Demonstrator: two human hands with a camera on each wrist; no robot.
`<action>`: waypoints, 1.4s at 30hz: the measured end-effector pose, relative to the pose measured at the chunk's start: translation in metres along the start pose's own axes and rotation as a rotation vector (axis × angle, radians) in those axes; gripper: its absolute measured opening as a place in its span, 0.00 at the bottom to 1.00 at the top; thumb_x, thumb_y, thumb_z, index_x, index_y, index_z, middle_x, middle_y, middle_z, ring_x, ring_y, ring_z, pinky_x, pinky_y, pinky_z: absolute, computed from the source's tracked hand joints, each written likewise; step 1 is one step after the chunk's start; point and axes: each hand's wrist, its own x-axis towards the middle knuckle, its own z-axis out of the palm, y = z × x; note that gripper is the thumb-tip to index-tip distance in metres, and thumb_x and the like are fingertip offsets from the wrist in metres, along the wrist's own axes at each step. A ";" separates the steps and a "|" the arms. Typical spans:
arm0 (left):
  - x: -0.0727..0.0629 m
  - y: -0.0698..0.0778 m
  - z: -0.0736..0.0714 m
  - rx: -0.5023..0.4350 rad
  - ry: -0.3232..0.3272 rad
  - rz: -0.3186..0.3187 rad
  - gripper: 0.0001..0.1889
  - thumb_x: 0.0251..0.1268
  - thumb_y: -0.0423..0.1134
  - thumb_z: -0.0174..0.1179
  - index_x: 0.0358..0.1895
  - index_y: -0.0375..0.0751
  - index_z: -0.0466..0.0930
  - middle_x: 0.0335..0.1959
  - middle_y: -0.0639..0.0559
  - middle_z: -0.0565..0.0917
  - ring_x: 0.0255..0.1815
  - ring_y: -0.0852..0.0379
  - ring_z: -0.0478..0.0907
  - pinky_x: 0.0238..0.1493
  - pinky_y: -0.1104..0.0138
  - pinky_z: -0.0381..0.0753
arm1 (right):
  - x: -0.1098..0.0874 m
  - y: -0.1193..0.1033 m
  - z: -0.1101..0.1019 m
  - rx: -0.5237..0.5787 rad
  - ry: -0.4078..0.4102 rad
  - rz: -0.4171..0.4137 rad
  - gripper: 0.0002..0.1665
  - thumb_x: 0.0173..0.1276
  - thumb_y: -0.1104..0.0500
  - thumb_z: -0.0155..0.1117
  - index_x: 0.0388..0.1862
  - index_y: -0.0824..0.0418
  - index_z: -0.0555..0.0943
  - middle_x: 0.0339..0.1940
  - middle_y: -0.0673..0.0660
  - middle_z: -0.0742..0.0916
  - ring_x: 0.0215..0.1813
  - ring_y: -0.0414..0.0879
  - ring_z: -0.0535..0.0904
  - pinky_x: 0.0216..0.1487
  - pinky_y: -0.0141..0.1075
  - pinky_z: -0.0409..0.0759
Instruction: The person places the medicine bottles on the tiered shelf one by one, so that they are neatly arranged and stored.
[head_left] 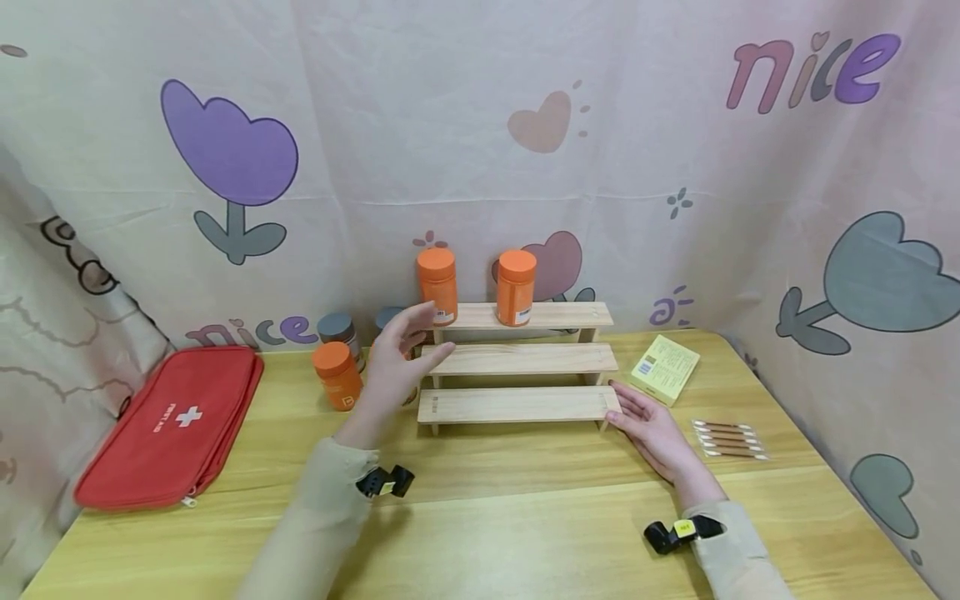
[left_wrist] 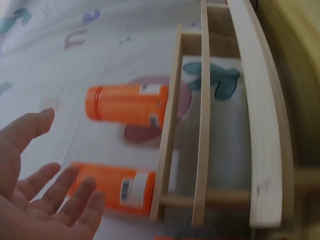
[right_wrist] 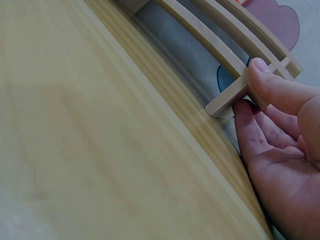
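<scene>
A three-tier wooden rack (head_left: 517, 405) stands on the table, and my right hand (head_left: 660, 433) holds the right end of its lowest step. In the right wrist view, the thumb lies on top of the board and the fingers (right_wrist: 250, 132) are below it. Two orange-capped bottles stand on the top step, a left bottle (head_left: 438, 283) and a right bottle (head_left: 516, 287). My left hand (head_left: 390, 367) is raised at the rack's left side, fingers loosely spread and holding nothing. Its fingers (left_wrist: 65, 200) overlap the left bottle in the left wrist view.
Left of the rack are an orange bottle (head_left: 337, 379) and a grey-capped bottle (head_left: 339, 329); more bottles are partly hidden behind my left hand. A red first-aid pouch (head_left: 176, 425) lies far left. At right lie a yellow box (head_left: 666, 368) and packaged cotton swabs (head_left: 729, 439). A printed curtain (head_left: 420, 108) hangs behind.
</scene>
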 end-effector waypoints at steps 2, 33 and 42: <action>-0.003 -0.001 -0.010 0.010 0.019 -0.003 0.31 0.56 0.34 0.69 0.64 0.37 0.70 0.59 0.40 0.74 0.59 0.42 0.70 0.62 0.52 0.69 | 0.000 0.000 -0.001 -0.005 0.001 0.002 0.42 0.68 0.65 0.61 0.75 0.69 0.52 0.70 0.73 0.61 0.55 0.33 0.74 0.56 0.28 0.73; -0.040 -0.069 -0.138 0.307 0.134 -0.217 0.34 0.62 0.45 0.65 0.69 0.38 0.64 0.66 0.39 0.69 0.63 0.41 0.68 0.61 0.55 0.71 | 0.001 0.000 0.000 0.004 0.000 -0.005 0.42 0.68 0.66 0.61 0.74 0.70 0.52 0.69 0.73 0.62 0.55 0.34 0.75 0.56 0.28 0.74; -0.040 -0.092 -0.137 0.207 0.072 -0.289 0.39 0.63 0.45 0.64 0.73 0.38 0.55 0.69 0.39 0.63 0.65 0.42 0.64 0.63 0.50 0.66 | 0.000 0.000 0.000 0.002 -0.002 -0.010 0.41 0.68 0.66 0.61 0.74 0.70 0.52 0.69 0.74 0.62 0.55 0.35 0.75 0.56 0.28 0.74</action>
